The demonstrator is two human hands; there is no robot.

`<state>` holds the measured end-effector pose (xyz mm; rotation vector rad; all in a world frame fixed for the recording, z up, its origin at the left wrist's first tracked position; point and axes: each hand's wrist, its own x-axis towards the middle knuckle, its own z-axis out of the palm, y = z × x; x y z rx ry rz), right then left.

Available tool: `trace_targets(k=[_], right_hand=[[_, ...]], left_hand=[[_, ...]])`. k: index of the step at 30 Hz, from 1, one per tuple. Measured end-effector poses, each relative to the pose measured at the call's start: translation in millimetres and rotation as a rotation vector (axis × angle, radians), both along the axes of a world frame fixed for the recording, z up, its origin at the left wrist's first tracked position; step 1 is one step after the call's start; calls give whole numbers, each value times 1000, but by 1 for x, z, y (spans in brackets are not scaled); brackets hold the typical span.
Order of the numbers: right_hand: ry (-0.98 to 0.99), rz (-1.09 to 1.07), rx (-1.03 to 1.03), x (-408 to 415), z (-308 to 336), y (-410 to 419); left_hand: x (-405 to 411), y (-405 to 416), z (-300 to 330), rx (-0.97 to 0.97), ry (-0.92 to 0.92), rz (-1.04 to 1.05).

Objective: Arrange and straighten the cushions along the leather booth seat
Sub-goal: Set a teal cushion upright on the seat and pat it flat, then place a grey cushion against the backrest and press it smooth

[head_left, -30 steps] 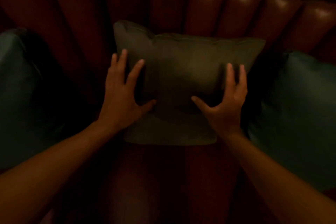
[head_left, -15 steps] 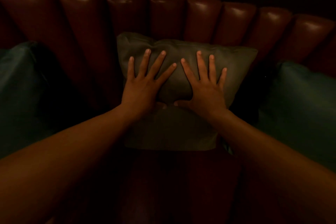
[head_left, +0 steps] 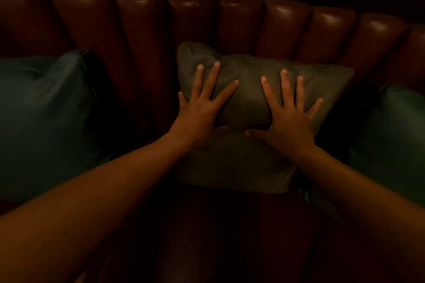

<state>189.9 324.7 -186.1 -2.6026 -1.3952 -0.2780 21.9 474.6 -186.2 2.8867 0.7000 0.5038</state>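
The left hand and right hand are pressing flat, fingers spread, on the olive cushion leaning against the leather backrest at center; teal cushions are sitting at 9 o'clock and 3 o'clock.

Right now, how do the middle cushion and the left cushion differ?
Colour: the middle cushion is olive-grey, the left cushion dark teal.
Contact: the left hand and right hand press flat with spread fingers on the middle cushion; nothing touches the left cushion.
Shape: the middle cushion is dented across its face under the hands; the left cushion looks plump.
Both lean against the leather backrest.
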Motion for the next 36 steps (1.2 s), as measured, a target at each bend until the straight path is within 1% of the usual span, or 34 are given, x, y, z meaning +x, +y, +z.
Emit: trace_targets(k=[2, 4, 6, 8, 10, 13, 18, 22, 25, 28, 31, 34, 36], right_hand=[[0, -6, 4, 1, -2, -2], [-1, -12, 1, 1, -3, -3], [-6, -10, -2, 1, -4, -3], [-9, -3, 3, 2, -4, -3], [-20, 1, 19, 1, -6, -4], [-48, 2, 27, -1, -6, -3], [-105, 11, 46, -9, -8, 2], [-119, 47, 62, -17, -3, 8], [-115, 54, 83, -29, -2, 18], [-102, 73, 72, -35, -7, 21], [-100, 50, 50, -35, -7, 23], [-91, 47, 82, -43, -7, 26], [-104, 118, 160, -55, -8, 31]], left_hand=[[-6, 6, -2, -127, -210, 22], [-11, 12, -3, -268, -412, 114], [-12, 19, -2, -471, -551, 216], [-11, 27, -5, -680, -597, 255], [-11, 34, -8, -763, -572, 252], [-13, 45, -11, -738, -588, 223], [-20, 51, -14, -725, -677, 257], [-35, 55, -12, -764, -755, 190], [-50, 67, -9, -773, -770, 148], [-59, 71, -14, -824, -729, 171], [-63, 71, -11, -853, -614, 161], [-76, 67, -5, -789, -489, 190], [-91, 60, -3, -663, -446, 233]])
